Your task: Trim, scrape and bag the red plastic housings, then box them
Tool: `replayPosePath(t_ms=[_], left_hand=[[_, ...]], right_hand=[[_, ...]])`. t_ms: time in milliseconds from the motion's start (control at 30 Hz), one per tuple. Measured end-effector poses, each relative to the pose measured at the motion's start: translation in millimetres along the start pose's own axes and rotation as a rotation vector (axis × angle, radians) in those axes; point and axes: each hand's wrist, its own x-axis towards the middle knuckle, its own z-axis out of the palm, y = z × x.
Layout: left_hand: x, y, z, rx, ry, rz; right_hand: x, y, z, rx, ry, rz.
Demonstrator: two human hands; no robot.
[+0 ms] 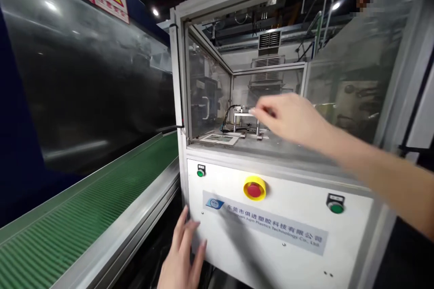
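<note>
A: Right hand (288, 113), head view: fingers curled in towards the thumb, nearly closed, outline blurred. It is raised before the window of the cabinet (180, 81).

B: Anything held?

A: Cannot tell. A pale speck (252, 111) shows at the fingertips; it may be a small part or background. Left hand (181, 250): fingers loosely spread, nothing visible in it, low by the left edge of the white panel (291, 262). Contact uncertain.

B: Position of the metal stand (241, 114)?

A: Inside, on the cabinet floor, appearing just left of the right fingertips. Black cable (226, 119) at its left; pale sheet (220, 139) flat nearby. Depth between hand and stand not resolvable.

B: Failure modes?

A: Judgement only. (1) Depth misjudged on a reach: knuckles could knock the stand or snag the cable, which arches up loosely. (2) Forearm (366, 158) lowered carelessly: could press the right green button (337, 208). (3) Left hand lifted without looking: could brush the left green button (200, 173) or the red button (254, 190). Button functions unverified; if one starts motion, fingers inside would be exposed.
</note>
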Motion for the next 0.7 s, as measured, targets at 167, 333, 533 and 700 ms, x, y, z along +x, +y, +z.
replayPosePath(t_ms=[167, 333, 533, 700], left_hand=[[84.2, 5.3, 5.0, 0.170, -0.032, 0.225], [109.1, -6.7, 25.0, 0.157, -0.064, 0.228], [108.7, -1.9, 32.1, 0.099, -0.012, 0.115], [118.8, 6.5, 35.4, 0.190, 0.046, 0.068]], right_hand=[[-201.7, 4.7, 17.7, 0.239, 0.332, 0.106], [-312.9, 41.7, 79.7, 0.050, 0.335, 0.337], [-339.4, 68.9, 94.6, -0.131, 0.221, 0.176], [-329.1, 54.1, 90.3, -0.440, 0.151, 0.287]])
